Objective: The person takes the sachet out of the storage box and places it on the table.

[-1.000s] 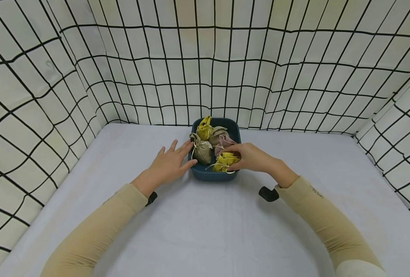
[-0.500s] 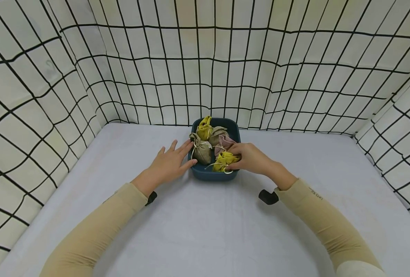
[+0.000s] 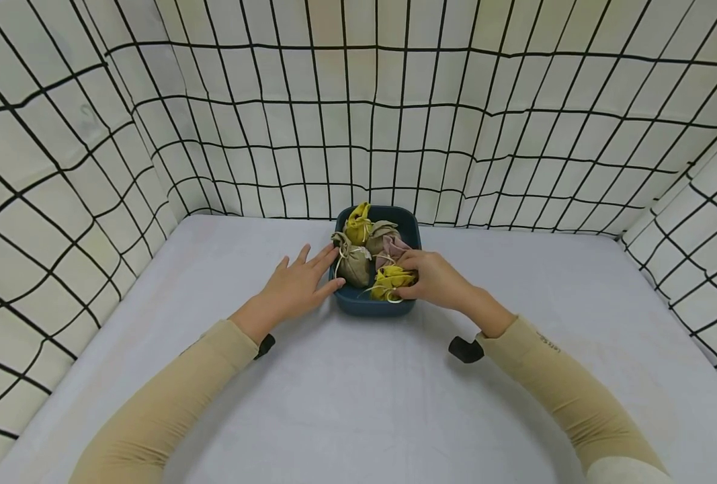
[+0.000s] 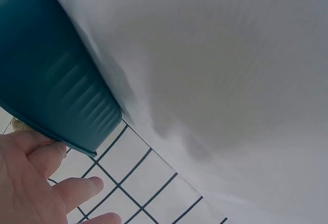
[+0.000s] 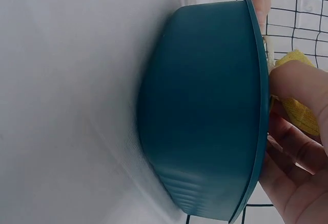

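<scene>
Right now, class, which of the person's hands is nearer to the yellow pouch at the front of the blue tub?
Right. The right hand grips the front yellow pouch inside the blue tub. The left hand lies flat outside the tub, fingers touching its left side.

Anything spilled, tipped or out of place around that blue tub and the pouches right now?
Nothing stands out. The dark blue plastic tub sits flat on the white table. All the small drawstring cloth pouches are inside it. The right hand grips the near yellow cloth pouch; the left hand rests flat against the tub's side.
</scene>
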The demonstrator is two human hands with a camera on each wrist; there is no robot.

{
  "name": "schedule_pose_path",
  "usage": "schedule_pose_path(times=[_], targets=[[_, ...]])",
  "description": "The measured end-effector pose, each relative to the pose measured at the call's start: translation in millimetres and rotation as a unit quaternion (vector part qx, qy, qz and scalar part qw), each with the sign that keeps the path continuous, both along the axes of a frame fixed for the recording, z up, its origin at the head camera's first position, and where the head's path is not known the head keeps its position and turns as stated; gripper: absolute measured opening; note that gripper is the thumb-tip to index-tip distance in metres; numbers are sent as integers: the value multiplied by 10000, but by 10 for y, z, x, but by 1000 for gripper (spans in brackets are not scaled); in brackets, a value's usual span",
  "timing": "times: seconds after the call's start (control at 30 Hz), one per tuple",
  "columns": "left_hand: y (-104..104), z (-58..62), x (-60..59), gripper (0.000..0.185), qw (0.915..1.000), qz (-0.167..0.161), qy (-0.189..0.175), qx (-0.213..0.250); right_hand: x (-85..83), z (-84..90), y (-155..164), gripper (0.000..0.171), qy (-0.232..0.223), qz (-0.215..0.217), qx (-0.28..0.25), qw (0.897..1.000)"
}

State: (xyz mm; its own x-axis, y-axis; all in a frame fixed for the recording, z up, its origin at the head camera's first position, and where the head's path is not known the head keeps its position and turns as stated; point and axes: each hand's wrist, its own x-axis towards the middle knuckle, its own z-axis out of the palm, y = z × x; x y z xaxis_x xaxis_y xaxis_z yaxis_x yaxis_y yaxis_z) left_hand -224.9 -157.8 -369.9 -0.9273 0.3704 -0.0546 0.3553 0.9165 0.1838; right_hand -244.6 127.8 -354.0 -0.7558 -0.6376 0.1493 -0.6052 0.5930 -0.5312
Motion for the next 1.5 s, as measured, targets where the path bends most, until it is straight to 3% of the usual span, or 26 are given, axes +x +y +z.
schedule_pose_path(times=[0.47, 1.03, 1.2, 1.5], targets=[[12, 4, 7, 74, 10000, 14, -18, 19, 2, -54, -46, 23, -333, -85, -234, 9991], [16, 30, 28, 74, 10000, 39, -29, -27, -3, -23, -40, 34, -777, -408, -558, 9946], [11, 29, 33, 74, 10000, 67, -71, 7, -15, -33, -34, 48, -1058, -616, -816, 9891], [12, 23, 18, 74, 10000, 21, -57, 3, -24, -3, -25, 55, -1653, -868, -1486, 9711]])
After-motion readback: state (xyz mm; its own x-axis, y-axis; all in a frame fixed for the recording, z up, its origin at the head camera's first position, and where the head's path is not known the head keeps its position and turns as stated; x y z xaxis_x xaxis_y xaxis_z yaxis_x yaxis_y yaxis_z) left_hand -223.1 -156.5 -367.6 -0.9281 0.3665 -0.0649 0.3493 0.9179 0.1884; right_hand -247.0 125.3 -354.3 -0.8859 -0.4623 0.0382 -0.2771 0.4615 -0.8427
